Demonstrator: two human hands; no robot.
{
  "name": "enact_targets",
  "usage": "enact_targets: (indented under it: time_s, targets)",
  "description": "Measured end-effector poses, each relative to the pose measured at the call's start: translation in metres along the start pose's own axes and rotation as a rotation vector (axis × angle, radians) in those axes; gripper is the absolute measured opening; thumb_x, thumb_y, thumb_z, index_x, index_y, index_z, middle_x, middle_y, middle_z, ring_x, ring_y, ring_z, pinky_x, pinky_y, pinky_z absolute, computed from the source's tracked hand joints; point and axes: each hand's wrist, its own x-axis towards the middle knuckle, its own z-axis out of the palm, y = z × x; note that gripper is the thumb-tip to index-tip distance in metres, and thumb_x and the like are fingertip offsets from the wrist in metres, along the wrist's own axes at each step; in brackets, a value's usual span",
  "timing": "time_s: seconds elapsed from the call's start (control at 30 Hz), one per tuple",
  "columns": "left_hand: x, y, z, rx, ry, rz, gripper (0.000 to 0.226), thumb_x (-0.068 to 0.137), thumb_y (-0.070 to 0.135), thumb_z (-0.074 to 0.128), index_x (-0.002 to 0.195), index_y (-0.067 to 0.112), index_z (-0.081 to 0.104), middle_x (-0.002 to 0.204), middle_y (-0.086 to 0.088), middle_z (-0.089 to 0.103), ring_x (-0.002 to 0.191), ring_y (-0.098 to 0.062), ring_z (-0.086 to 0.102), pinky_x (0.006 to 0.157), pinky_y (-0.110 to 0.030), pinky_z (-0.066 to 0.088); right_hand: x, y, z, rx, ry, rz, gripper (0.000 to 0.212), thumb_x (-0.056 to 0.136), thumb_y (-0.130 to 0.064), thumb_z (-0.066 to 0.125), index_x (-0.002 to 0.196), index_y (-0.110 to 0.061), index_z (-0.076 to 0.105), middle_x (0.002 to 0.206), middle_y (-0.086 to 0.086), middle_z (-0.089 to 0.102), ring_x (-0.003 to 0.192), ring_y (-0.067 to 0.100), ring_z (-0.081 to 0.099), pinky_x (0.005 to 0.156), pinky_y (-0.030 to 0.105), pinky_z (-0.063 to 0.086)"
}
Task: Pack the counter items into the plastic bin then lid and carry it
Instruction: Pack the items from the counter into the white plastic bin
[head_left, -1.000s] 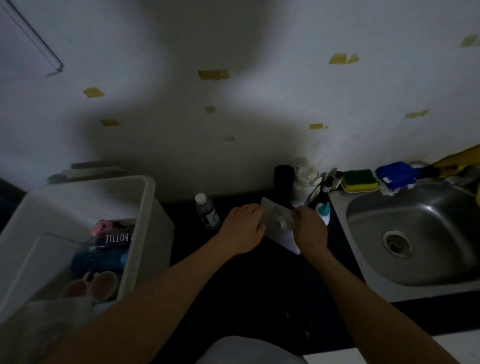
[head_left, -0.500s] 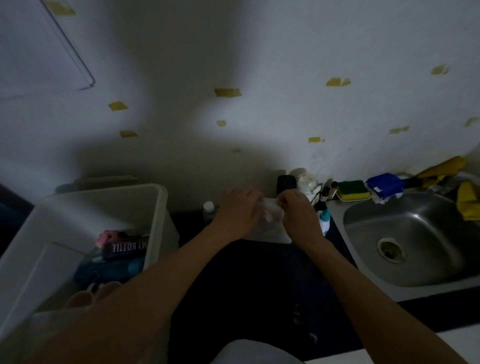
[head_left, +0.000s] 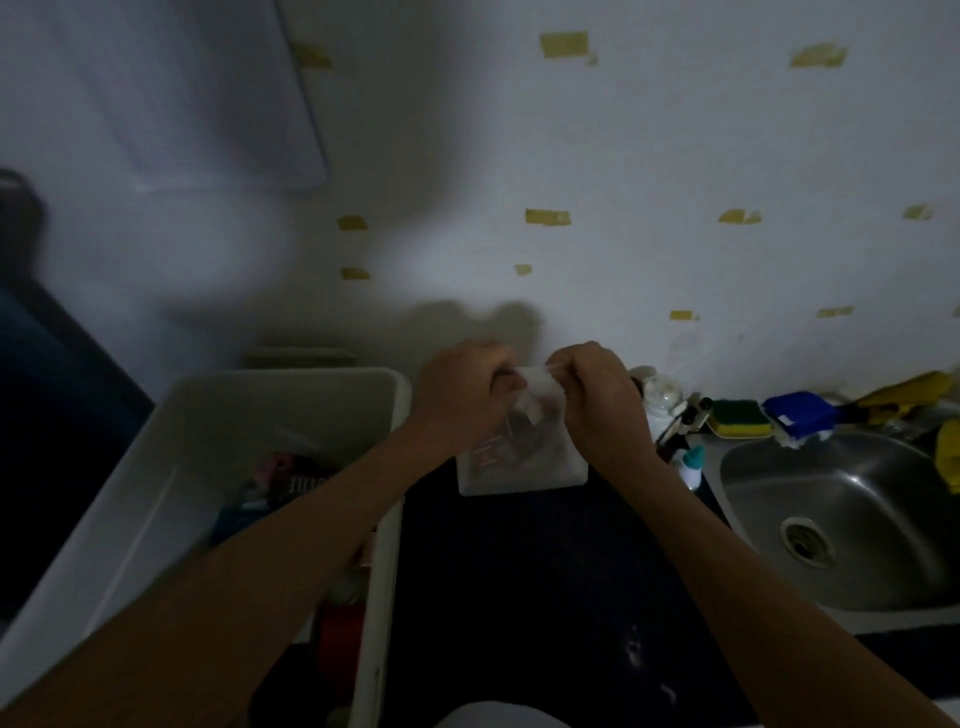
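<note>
Raising the translucent pouch (head_left: 519, 467) upright off the bench (head_left: 519, 597), left hand (head_left: 462, 395) and right hand (head_left: 597, 400) are pinching its top with curled fingers (head_left: 571, 361), likely sealing it for the plastic bin (head_left: 291, 382) at nine o'clock.

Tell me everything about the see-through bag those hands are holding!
The pouch is a frosted, see-through plastic rectangle with a straight bottom edge. It hangs upright, its top edge pinched by the left hand and the right hand, one at each corner. Dark shapes and faint reddish marks show through, too blurred to name. It hangs over the dark counter, just right of the white plastic bin.
</note>
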Motion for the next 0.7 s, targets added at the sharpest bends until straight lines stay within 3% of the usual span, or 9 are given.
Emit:
enact_targets:
  time_s: [0.13, 0.23, 0.37, 0.53, 0.7]
  targets:
    - [-0.014, -0.016, -0.044, -0.016, 0.065, 0.0, 0.015, 0.085, 0.026, 0.063, 0.073, 0.017, 0.058, 0.073, 0.006, 0.055, 0.072, -0.014, 0.049, 0.06, -0.031, 0.036, 0.016, -0.033, 0.015, 0.022, -0.033, -0.083, 0.01, 0.1, -0.016, 0.051, 0.102, -0.015, 0.061, 0.097, 0.002, 0.057, 0.091, 0.021, 0.053, 0.078, 0.037, 0.043]
    - [-0.027, -0.035, -0.077, 0.011, 0.118, -0.013, 0.015, 0.085, 0.025, 0.063, 0.073, 0.017, 0.06, 0.074, 0.003, 0.058, 0.072, -0.013, 0.048, 0.058, -0.029, 0.031, 0.026, -0.062, 0.031, 0.046, -0.077, -0.125, 0.012, 0.097, -0.025, 0.058, 0.107, -0.018, 0.06, 0.102, 0.0, 0.056, 0.095, 0.015, 0.051, 0.08, 0.028, 0.041]
    - [-0.049, -0.061, -0.108, 0.046, 0.115, -0.068, 0.016, 0.085, 0.027, 0.063, 0.073, 0.019, 0.059, 0.074, 0.01, 0.051, 0.073, -0.01, 0.045, 0.057, -0.028, 0.026, 0.032, -0.097, 0.055, 0.076, -0.14, -0.139, 0.015, 0.093, -0.035, 0.062, 0.094, -0.022, 0.058, 0.092, -0.008, 0.053, 0.085, 0.004, 0.046, 0.072, 0.019, 0.033]
    - [-0.09, -0.097, -0.131, -0.06, 0.124, -0.197, 0.014, 0.083, 0.03, 0.061, 0.075, 0.019, 0.062, 0.078, 0.007, 0.062, 0.074, -0.013, 0.057, 0.064, -0.033, 0.047, 0.028, -0.139, 0.091, 0.083, -0.208, -0.181, 0.02, 0.092, -0.039, 0.062, 0.092, -0.019, 0.059, 0.091, -0.005, 0.059, 0.083, 0.014, 0.056, 0.071, 0.03, 0.044]
    - [-0.122, -0.125, -0.136, -0.164, 0.113, -0.327, 0.013, 0.087, 0.02, 0.066, 0.076, 0.019, 0.061, 0.071, 0.013, 0.059, 0.072, -0.007, 0.058, 0.066, -0.031, 0.049, 0.018, -0.166, 0.122, 0.031, -0.298, -0.178, 0.02, 0.093, -0.043, 0.059, 0.094, -0.023, 0.058, 0.09, -0.011, 0.054, 0.081, 0.009, 0.052, 0.066, 0.022, 0.037]
